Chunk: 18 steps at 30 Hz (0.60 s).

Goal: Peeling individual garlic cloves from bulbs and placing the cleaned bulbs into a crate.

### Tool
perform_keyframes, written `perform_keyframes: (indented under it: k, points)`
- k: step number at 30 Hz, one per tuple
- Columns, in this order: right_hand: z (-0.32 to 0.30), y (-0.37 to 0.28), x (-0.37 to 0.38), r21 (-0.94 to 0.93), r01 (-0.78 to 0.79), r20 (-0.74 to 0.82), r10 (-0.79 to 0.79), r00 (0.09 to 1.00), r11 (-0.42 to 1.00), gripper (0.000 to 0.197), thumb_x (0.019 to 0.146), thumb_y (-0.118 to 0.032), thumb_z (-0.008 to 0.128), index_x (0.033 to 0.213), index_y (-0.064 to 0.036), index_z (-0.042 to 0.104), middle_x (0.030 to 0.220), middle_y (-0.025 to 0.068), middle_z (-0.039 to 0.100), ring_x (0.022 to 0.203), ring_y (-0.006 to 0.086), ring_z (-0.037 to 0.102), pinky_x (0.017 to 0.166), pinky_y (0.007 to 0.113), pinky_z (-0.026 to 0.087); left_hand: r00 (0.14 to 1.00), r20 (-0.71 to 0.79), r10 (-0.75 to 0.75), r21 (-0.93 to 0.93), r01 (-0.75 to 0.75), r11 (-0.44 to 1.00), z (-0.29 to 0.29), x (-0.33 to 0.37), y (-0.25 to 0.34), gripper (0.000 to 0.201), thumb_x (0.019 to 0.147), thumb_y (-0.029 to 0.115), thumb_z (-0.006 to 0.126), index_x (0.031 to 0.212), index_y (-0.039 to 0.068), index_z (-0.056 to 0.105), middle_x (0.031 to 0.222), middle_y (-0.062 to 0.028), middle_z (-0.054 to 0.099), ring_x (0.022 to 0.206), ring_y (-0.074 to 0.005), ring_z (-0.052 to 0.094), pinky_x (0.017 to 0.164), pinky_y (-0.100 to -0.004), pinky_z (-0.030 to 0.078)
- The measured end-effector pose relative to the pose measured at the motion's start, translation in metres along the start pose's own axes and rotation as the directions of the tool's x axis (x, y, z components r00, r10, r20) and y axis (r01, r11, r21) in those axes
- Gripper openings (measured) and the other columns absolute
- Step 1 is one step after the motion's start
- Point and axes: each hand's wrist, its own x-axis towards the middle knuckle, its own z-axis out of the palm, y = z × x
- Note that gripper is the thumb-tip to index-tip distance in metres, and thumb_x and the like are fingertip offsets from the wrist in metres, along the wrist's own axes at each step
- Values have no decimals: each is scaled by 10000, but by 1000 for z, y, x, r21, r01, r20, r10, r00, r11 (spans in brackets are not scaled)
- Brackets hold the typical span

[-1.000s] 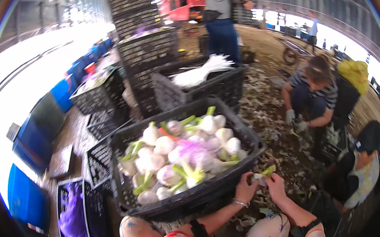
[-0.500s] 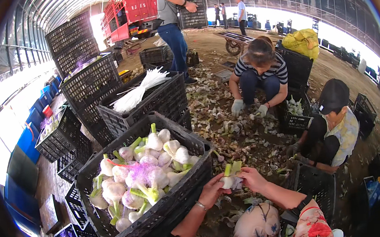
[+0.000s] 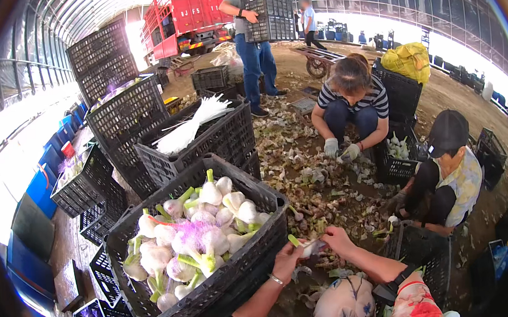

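Observation:
Low in front of me, my left hand (image 3: 287,262) is closed around a garlic bulb (image 3: 308,249), its short green stem tipped up to the left. My right hand (image 3: 337,243) is closed at the bulb's other side, fingers pinching its papery outer skin. The fingers partly cover the bulb. Left of my hands, a black plastic crate (image 3: 244,277) is heaped with trimmed white garlic bulbs (image 3: 180,268). A purple net (image 3: 193,236) lies among them.
Behind it, another crate (image 3: 228,129) carries white strips (image 3: 195,124). Garlic skins and stems (image 3: 302,167) litter the ground. A crouching person in stripes (image 3: 353,101) and one in a black cap (image 3: 451,162) work nearby. Farther off, someone carries stacked crates (image 3: 267,16) before a red truck (image 3: 196,12).
The bulb's stem has tipped left, and the wide green leaf piece beside it no longer stands up. The person carrying crates has turned, crates now held in front.

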Motion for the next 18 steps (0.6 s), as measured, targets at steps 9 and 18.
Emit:
perform_keyframes:
  k: [9,18]
  points:
    - [-73,143,4,-784,423,543,171,822,453,216,668,-192,571,805,-35,627,763,191,601,710,322,586,652,410,458,974,213,-72,-324,140,936,16,15,22,383,856,118,483,1218,42,382,1131,-67,504,1039,-188,493,899,-324,390]
    - [-41,-27,-5,-303,35,206,30,978,952,320,738,-334,604,756,-15,608,679,100,590,612,193,577,583,328,458,981,177,75,-387,-1,922,20,32,26,306,893,79,399,1196,35,403,1206,-118,463,1077,-210,473,900,-352,399]
